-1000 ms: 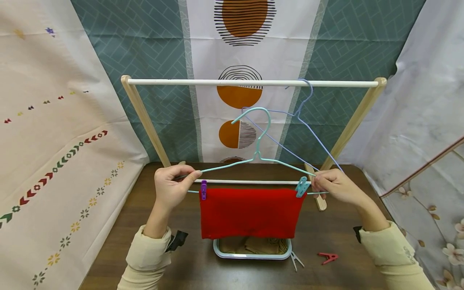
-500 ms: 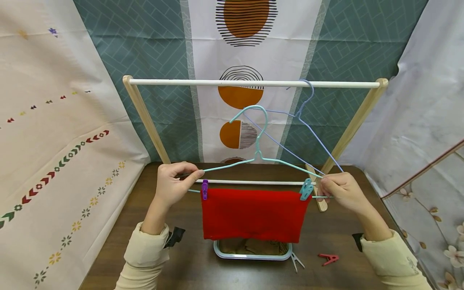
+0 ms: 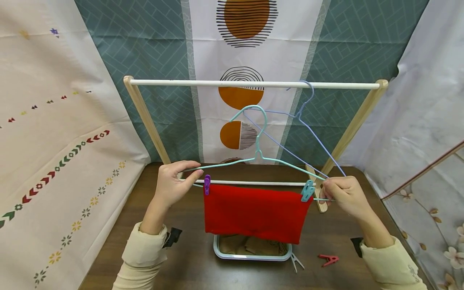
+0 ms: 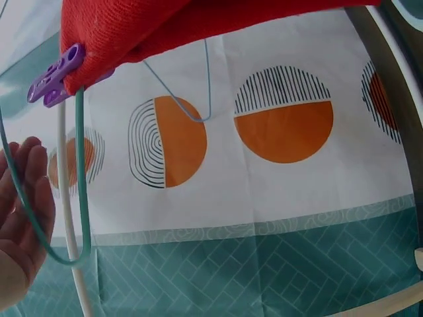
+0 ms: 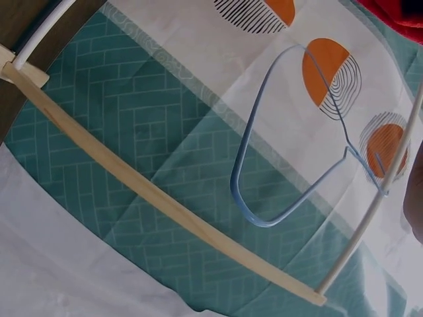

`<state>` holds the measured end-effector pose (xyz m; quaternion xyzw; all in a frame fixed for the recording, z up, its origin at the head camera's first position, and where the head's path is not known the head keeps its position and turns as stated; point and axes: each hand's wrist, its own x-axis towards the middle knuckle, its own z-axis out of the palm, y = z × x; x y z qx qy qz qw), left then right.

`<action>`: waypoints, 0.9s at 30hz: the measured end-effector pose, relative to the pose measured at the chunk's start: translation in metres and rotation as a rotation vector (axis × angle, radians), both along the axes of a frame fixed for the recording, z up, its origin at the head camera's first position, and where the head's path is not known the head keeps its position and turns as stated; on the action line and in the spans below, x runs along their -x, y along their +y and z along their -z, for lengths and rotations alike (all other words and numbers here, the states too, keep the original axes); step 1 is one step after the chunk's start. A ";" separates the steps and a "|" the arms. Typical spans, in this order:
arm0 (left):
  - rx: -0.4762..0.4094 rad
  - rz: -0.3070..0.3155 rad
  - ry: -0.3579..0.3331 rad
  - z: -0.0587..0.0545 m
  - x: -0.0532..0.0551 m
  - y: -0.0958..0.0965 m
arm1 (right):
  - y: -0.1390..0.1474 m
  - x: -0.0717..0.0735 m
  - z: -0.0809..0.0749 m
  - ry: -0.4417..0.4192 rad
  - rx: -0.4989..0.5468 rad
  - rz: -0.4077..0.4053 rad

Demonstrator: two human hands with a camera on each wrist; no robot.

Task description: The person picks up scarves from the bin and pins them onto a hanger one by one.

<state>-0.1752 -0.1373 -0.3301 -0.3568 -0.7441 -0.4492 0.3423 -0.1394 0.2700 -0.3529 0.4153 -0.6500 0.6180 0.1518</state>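
In the head view a mint-green clothes hanger [image 3: 258, 150] stands before the rack, hook up. Over its bottom bar hangs a folded red cloth [image 3: 257, 211]. A purple clothespin [image 3: 207, 185] clips the cloth's left corner, a teal clothespin [image 3: 308, 191] its right. My right hand [image 3: 344, 194] pinches the hanger's right end. At the left end is my left hand [image 3: 175, 182], thumb and fingers apart around the hanger arm. The left wrist view shows these fingers [image 4: 26, 178] nearly straight behind the hanger's looped end. Only a sliver of my right hand shows in the right wrist view.
A wooden drying rack with a white top rail [image 3: 181, 83] stands behind; a blue hanger [image 3: 319, 141] hangs from it. Below the cloth, a tray [image 3: 253, 256] holds brown fabric. A grey clothespin [image 3: 297, 262] and a red clothespin [image 3: 328, 260] lie on the table.
My right hand has moved right and slightly down with the hanger, which now tilts down to the right. My left thumb and fingers have spread from their earlier pinch on it.
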 end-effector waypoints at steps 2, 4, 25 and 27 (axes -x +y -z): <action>-0.001 -0.018 -0.001 0.001 0.001 -0.003 | 0.000 0.000 0.000 0.005 0.006 -0.003; -0.013 -0.038 -0.004 0.003 0.002 -0.008 | 0.000 -0.001 0.001 0.012 0.011 0.001; -0.206 -0.177 -0.111 0.002 -0.010 -0.042 | 0.001 -0.008 -0.001 -0.011 0.009 0.121; -0.223 -0.191 -0.126 0.003 -0.009 -0.046 | 0.000 -0.009 -0.003 -0.019 -0.012 0.147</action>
